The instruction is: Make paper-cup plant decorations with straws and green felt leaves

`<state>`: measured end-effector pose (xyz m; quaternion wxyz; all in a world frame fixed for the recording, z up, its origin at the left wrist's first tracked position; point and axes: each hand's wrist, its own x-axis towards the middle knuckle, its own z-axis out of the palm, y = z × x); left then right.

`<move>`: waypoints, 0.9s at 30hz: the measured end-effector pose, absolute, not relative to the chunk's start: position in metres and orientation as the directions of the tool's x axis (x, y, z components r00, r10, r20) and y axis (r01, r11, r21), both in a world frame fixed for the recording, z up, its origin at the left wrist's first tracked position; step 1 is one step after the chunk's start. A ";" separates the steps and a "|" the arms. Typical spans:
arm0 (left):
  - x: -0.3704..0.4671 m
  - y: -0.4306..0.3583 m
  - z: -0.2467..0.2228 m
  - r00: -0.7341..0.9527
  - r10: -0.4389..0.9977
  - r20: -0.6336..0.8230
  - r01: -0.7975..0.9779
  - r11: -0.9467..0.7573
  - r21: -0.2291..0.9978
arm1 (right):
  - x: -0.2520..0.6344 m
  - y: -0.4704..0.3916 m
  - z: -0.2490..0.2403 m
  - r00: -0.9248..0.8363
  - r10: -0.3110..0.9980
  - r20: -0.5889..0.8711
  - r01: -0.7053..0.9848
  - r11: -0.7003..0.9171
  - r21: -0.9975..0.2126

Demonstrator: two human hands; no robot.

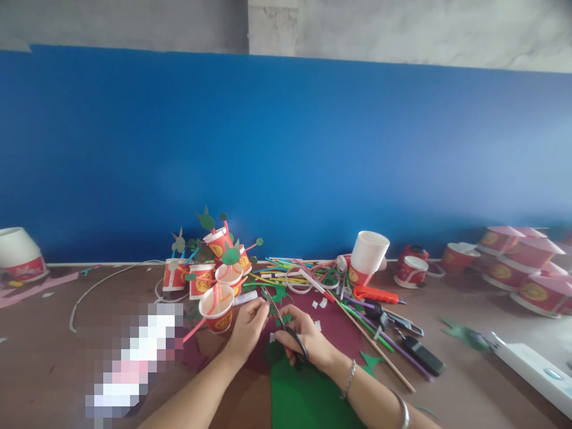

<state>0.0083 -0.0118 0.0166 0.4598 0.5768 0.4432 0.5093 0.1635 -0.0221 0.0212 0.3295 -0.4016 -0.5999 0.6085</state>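
My right hand [301,336] holds black-handled scissors [282,314], their blades pointing up and left toward my other hand. The fingers of my left hand [251,325] are pinched together beside the blade tips; what they hold is too small to make out. Beneath both hands lie a dark red sheet [342,328] and a large green sheet [308,393]. Green paper scraps [280,293] and small white bits lie around the scissors. Just left of my left hand stands a red paper cup [217,313] with pink straws in it.
More decorated cups [202,281] stand behind at the left. Colourful straws [286,274], a wooden stick [379,351], an orange cutter [378,294] and black keys [422,356] lie centre and right. Stacked white cups [369,256] stand near the blue wall. A white box [536,372] lies right.
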 end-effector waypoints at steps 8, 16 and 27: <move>0.008 -0.011 0.015 0.080 0.979 0.187 0.038 -0.190 0.981 | 0.164 -0.023 0.024 -0.440 0.892 -0.107 0.106 -0.067 -0.992; 0.007 -0.011 0.014 0.091 0.976 0.196 0.027 -0.199 0.980 | 0.163 -0.017 0.016 -0.178 0.982 0.069 0.012 0.072 -0.997; 0.012 -0.024 0.024 0.272 0.902 0.336 0.494 -0.430 0.756 | 0.172 -0.011 0.009 -0.023 0.955 0.296 0.574 0.255 -0.778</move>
